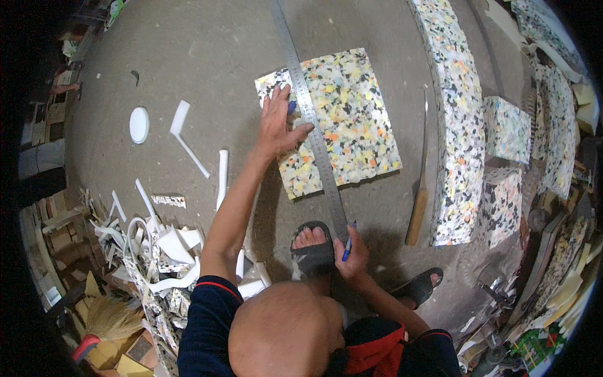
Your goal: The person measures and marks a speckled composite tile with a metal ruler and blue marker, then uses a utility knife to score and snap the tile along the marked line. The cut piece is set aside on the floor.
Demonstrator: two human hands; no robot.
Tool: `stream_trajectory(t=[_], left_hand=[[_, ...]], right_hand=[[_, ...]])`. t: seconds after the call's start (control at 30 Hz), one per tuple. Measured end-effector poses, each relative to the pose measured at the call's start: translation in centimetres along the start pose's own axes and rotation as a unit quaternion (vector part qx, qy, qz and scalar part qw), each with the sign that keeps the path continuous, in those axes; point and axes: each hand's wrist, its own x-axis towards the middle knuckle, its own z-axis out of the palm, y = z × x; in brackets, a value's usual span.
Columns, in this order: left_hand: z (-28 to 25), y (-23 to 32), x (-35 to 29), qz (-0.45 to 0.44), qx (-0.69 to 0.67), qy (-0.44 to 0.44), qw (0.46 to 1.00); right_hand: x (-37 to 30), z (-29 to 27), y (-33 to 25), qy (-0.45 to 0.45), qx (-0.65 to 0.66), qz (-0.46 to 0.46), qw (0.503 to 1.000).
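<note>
A long steel ruler (303, 99) lies slantwise across a square slab of multicoloured chip foam (352, 113) on the floor. My left hand (276, 125) rests on the slab's left part with its fingers stretched and its thumb spread onto the ruler. A small blue thing (291, 107) shows beside its fingertips; I cannot tell whether the fingers hold it. At the ruler's near end, past the slab's edge, my right hand (353, 259) is closed around a blue pen (348, 242) and touches the ruler.
A wooden-handled long knife (418, 210) lies right of the slab, beside a long foam block (461, 125). More foam blocks (507, 129) stand further right. At left are a white disc (139, 125), white foam strips (182, 117) and a scrap heap (176, 245). My sandalled foot (312, 248) is close to the slab.
</note>
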Motion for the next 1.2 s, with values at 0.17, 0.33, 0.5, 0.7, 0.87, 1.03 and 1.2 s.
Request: stream_trajectory(t=[0.17, 0.33, 0.5, 0.7, 0.87, 1.03, 1.2], left_hand=[[-0.7, 0.2, 0.1, 0.004, 0.008, -0.029, 1.000], [-1.3, 0.6, 0.0, -0.011, -0.014, -0.044, 0.999], [-1.6, 0.2, -0.1, -0.011, -0.033, -0.040, 0.999], [-0.7, -0.3, 0.0, 0.018, 0.000, -0.036, 0.999], [0.0, -0.9, 0.2, 0.031, 0.026, -0.025, 0.999], [0.7, -1.2, 0.1, 0.042, 0.045, -0.012, 0.998], [0.4, -1.5, 0.0, 0.045, 0.023, -0.011, 0.999]], right_hand=[[0.3, -0.6, -0.2, -0.015, 0.003, -0.003, 1.000], [0.1, -0.9, 0.4, -0.009, 0.012, -0.040, 0.999], [0.4, -1.1, -0.1, -0.016, 0.014, -0.032, 0.999], [0.4, -0.9, -0.3, -0.013, 0.001, 0.004, 1.000], [0.8, -0.8, 0.4, -0.019, -0.012, 0.000, 1.000], [1.0, -1.0, 0.0, -0.031, -0.002, 0.025, 0.999], [1.0, -1.3, -0.8, -0.048, 0.000, 0.023, 0.999]])
